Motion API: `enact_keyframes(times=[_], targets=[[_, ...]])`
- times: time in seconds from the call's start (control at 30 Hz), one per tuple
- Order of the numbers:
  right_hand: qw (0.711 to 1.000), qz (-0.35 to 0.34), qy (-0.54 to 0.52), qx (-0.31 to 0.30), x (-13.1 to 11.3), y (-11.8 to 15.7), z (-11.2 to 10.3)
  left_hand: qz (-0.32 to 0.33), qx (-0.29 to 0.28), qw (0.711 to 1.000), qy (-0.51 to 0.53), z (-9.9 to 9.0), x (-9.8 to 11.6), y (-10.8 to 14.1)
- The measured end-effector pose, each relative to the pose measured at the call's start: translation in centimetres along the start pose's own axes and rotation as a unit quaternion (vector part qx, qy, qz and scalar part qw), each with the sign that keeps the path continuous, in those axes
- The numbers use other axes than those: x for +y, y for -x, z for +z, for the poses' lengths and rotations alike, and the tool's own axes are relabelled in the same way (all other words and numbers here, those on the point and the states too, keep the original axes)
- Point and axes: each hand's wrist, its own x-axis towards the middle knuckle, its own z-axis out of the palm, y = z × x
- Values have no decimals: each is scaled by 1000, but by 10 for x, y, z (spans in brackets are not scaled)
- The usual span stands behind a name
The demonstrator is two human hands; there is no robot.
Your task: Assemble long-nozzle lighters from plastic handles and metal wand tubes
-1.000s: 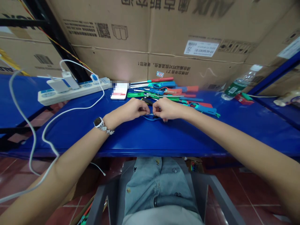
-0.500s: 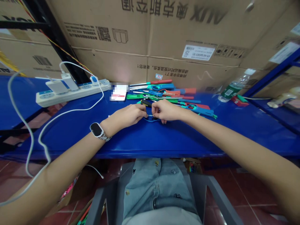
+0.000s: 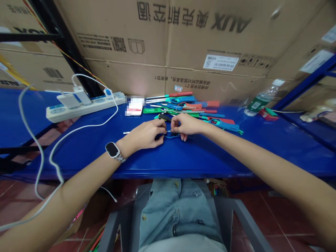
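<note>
My left hand [image 3: 150, 134], a watch on its wrist, curls over a long-necked lighter lying on the blue table [image 3: 207, 157]. The lighter's metal tube [image 3: 126, 133] sticks out to the left of that hand. Between my hands shows a blue edge of its handle [image 3: 172, 137]. My right hand [image 3: 183, 125] pinches at the handle end with thumb and forefinger; the small part there is mostly hidden. Just behind my hands is a screwdriver [image 3: 164, 118] with a black and yellow handle. Several more long-necked lighters [image 3: 185, 107], red, blue and green, lie in a heap beyond.
A phone [image 3: 135, 106] lies left of the heap, beside a white power strip [image 3: 86, 108] with plugs and cables. A water bottle [image 3: 259, 101] and a small red box [image 3: 268, 114] stand at the right. Large cardboard [image 3: 183, 42] closes off the back.
My left thumb and fingers have spread a little, and more of the metal tube shows at the left. My right hand keeps its pinch. The whole view has shifted slightly.
</note>
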Motion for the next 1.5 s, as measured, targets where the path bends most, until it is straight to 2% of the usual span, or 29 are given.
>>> enact_keyframes(times=[0.23,0.4,0.5,0.63,0.7,0.9,1.1,1.23,1.4,1.5], targets=[[999,37,-18,14,-5,-2,1,1,24,1000,-5,5,-3,-3],[997,12,-18,74,4,1,4,-1,53,998,-33,13,-2,-5],[994,-2,17,108,10,3,8,-4,60,997,-41,16,-1,-6],[966,-87,141,199,15,7,16,-9,59,996,-71,17,-1,-6],[950,-131,162,234,16,9,17,-7,52,995,-86,16,-2,-5],[945,-165,49,278,28,22,10,-16,39,996,-81,11,-1,-3],[949,-113,-27,292,58,57,-4,-16,66,997,-24,2,5,-5],[932,-110,-29,343,82,84,-9,20,94,995,8,-2,19,-30],[912,-71,2,405,112,111,-16,67,32,997,-12,5,51,-93],[892,-25,77,445,124,126,-22,79,8,997,5,16,68,-132]])
